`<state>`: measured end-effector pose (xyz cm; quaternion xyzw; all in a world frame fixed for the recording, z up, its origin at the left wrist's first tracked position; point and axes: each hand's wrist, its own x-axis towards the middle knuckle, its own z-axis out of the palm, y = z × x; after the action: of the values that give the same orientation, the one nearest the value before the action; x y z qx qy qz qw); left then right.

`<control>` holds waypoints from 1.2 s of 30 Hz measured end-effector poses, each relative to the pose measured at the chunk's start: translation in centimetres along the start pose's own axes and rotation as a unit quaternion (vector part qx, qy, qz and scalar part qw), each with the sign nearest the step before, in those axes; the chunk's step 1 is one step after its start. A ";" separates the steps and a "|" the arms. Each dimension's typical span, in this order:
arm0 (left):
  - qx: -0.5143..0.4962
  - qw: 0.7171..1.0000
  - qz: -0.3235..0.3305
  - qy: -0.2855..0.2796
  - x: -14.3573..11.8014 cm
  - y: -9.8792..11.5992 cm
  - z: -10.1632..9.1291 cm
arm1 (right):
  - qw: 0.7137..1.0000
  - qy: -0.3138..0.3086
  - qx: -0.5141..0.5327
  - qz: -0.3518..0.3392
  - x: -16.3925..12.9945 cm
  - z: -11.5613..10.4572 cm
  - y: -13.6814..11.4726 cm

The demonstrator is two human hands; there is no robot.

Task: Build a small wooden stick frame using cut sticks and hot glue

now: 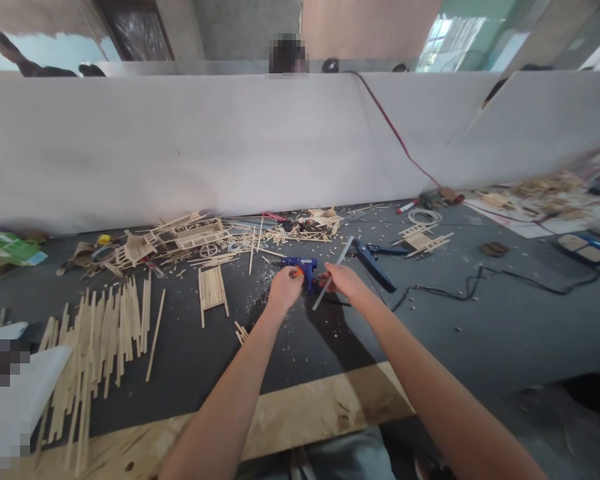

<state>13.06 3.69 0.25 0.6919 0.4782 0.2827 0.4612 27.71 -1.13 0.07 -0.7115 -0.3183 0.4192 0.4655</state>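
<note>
In the head view, both bare arms reach far out over the dark table (480, 333). The left hand (285, 290) is curled shut around the blue glue gun (303, 270), with its knuckles up and an orange part of the gun peeking out by the fingers. The glue gun sits low over the table, near the middle, right between the 2 hands. The right hand (344, 280) is closed on a thin clear stick (333, 273). The stick is tilted, with its top end pointing up and to the right and its low end pointing down toward the person. The 2 hands are close together but do not touch.

A pile of long wooden sticks (100, 340) lies on the left side of the table. A small flat panel of sticks (213, 290) lies near the left hand. Little stick models (185, 237) sit farther back by the white wall (230, 140). A blue tool (375, 263) lies just beyond the right hand. A black cord (460, 290) runs across the table on the right.
</note>
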 end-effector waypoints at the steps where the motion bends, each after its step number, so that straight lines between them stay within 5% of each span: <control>1: -0.007 1.000 -0.010 0.010 0.6 -0.2 0.4 | 1.000 -0.004 -0.013 0.003 0.4 0.3 0.0; 12: -0.218 0.971 -0.065 0.072 1.2 -0.3 2.2 | 0.995 0.037 -0.055 -0.076 -1.0 2.1 -0.5; 19: -0.423 0.903 -0.070 -0.013 -1.7 1.4 2.6 | 0.993 0.033 0.041 -0.109 -4.0 2.2 -0.3; 23: -0.483 0.872 -0.071 -0.027 -3.8 2.2 2.2 | 0.971 0.066 0.216 -0.079 -5.0 0.7 0.3; 30: -0.536 0.840 -0.072 -0.043 -7.5 2.8 1.0 | 0.943 0.085 0.308 -0.095 -7.8 -4.2 -1.6; 36: -0.556 0.825 -0.096 -0.033 -8.9 2.8 0.6 | 0.913 0.087 0.358 -0.174 -9.4 -3.4 -2.9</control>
<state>11.27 -5.08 3.01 0.2775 0.2883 0.4321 0.8082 26.38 -9.40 6.30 -0.4641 -0.2237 0.3544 0.7804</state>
